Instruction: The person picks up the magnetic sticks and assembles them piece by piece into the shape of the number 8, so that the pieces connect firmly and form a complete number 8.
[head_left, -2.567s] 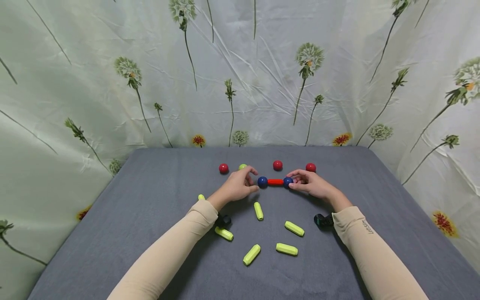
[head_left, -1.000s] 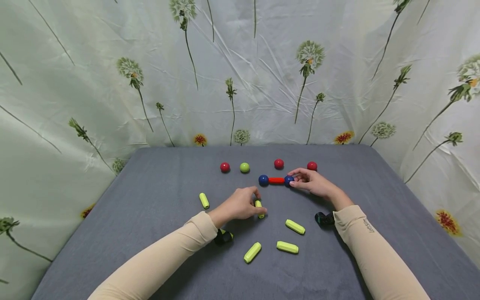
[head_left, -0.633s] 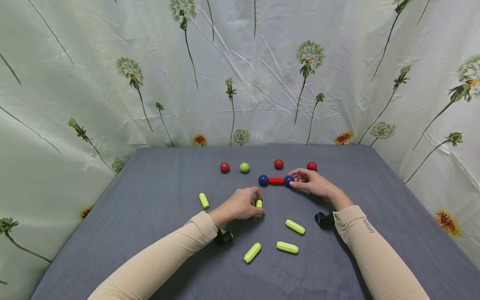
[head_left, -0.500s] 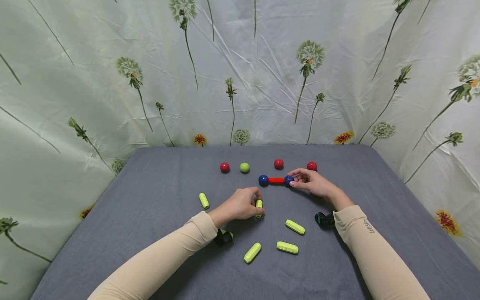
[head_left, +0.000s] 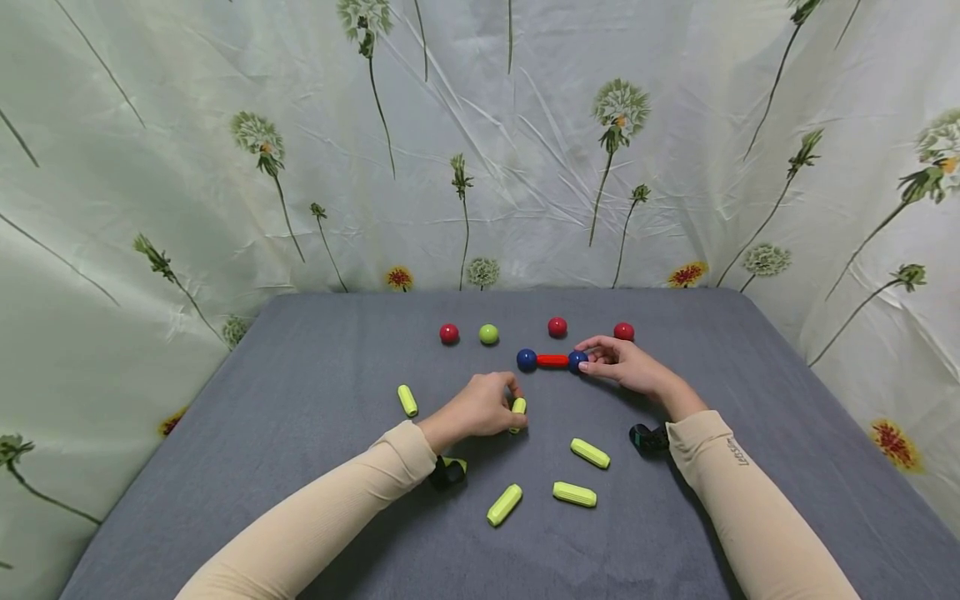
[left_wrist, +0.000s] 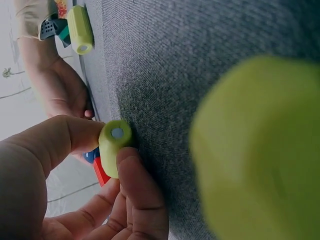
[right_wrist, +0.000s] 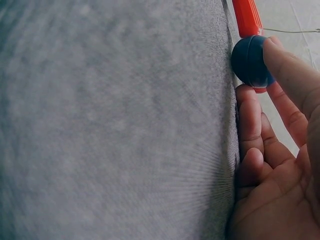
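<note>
My left hand [head_left: 483,406] pinches a short yellow-green magnetic rod [left_wrist: 111,155] between thumb and fingers, just above or on the grey cloth. A silvery disc shows in the rod's end in the left wrist view. Farther back, a red rod [head_left: 552,361] lies between two blue balls, joined end to end. My right hand [head_left: 626,367] holds the right blue ball [right_wrist: 250,62] with the thumb and fingers around it, while the other fingers rest near the cloth. The left blue ball [head_left: 527,360] is untouched, a short way behind my left hand.
Red balls [head_left: 557,327] and a green ball [head_left: 489,334] stand in a row at the back. Several yellow-green rods [head_left: 575,494] lie scattered nearer me; one is partly hidden under my left wrist. A flower-print curtain [head_left: 315,150] hangs behind the table.
My left hand came from beside the left blue ball toward me, and took the yellow-green rod, which has turned slightly. My right hand stays on its blue ball.
</note>
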